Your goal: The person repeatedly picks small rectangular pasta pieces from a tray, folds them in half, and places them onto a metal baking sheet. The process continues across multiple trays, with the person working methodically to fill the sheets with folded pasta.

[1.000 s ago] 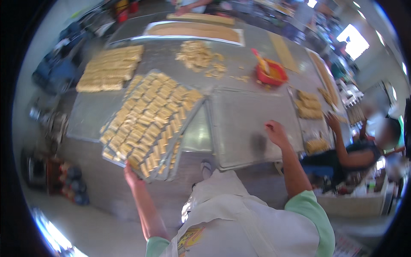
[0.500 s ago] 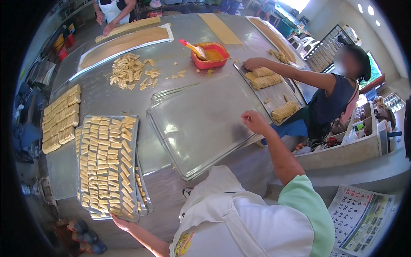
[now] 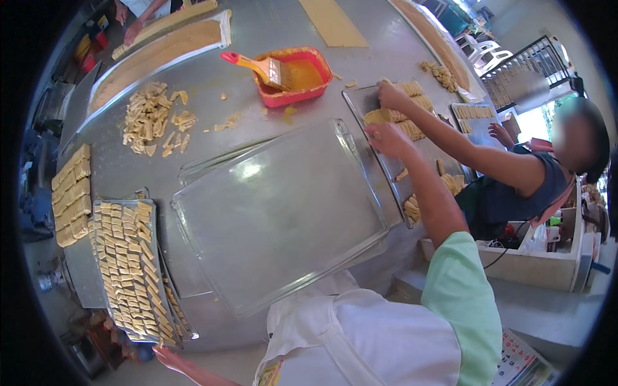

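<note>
My right hand (image 3: pixel 391 140) reaches over the left edge of a tray (image 3: pixel 364 116) with rows of dough pieces (image 3: pixel 410 128). Its fingers are bent together by the nearest pieces; what they hold, if anything, is hidden. Just beyond it, a co-worker's hand (image 3: pixel 391 96) is on the same tray. My left hand (image 3: pixel 170 358) is low at the left, fingers stretched toward the bottom corner of a tray filled with small cut dough strips (image 3: pixel 132 270). Whether it touches the tray rim is unclear. Between my arms lies a stack of bare metal trays (image 3: pixel 283 212).
A red tub (image 3: pixel 293 98) of yellow liquid holds a brush (image 3: pixel 257 65). Loose dough scraps (image 3: pixel 147 119) are piled on the metal table (image 3: pixel 206 77). Dough rolls (image 3: pixel 72 196) lie far left, rolled dough sheets (image 3: pixel 161 58) at the back. The co-worker (image 3: pixel 508 167) stands right.
My right hand has moved up and right from above the bare trays to the dough tray. My view has shifted right. My left hand stays near the filled tray's corner.
</note>
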`<state>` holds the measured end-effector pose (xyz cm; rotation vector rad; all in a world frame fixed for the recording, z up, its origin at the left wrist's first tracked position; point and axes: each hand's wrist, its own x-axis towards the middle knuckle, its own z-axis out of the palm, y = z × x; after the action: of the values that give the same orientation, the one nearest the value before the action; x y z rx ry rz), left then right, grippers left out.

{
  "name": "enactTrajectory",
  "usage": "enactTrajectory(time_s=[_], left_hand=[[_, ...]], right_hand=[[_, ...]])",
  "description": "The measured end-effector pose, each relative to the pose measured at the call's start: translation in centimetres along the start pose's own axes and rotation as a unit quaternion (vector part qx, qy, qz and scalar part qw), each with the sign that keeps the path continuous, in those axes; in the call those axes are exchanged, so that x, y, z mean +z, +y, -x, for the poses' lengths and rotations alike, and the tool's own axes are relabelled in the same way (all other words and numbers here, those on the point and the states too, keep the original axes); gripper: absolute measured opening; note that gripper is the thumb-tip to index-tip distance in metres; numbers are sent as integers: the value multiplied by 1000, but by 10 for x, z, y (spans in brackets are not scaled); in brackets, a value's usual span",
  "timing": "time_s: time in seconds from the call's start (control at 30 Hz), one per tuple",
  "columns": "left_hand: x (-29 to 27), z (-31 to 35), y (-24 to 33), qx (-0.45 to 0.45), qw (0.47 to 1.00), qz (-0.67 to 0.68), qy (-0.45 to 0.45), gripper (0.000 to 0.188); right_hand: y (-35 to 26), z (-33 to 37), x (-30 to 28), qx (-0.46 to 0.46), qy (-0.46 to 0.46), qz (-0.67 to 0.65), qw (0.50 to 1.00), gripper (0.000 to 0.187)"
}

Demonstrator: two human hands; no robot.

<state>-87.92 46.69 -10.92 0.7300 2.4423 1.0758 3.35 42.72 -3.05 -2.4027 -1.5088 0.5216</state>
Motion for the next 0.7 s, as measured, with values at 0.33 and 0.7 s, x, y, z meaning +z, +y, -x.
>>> enactTrajectory(time_s=[0.33, 0.7], left_hand=[[7, -54, -21, 123, 990, -76, 5, 46], [0, -69, -15, 192, 960, -197, 52, 49]], right_hand=[[34, -44, -31, 15, -17, 70, 997, 33], [50, -71, -51, 22, -99, 226, 969, 49]])
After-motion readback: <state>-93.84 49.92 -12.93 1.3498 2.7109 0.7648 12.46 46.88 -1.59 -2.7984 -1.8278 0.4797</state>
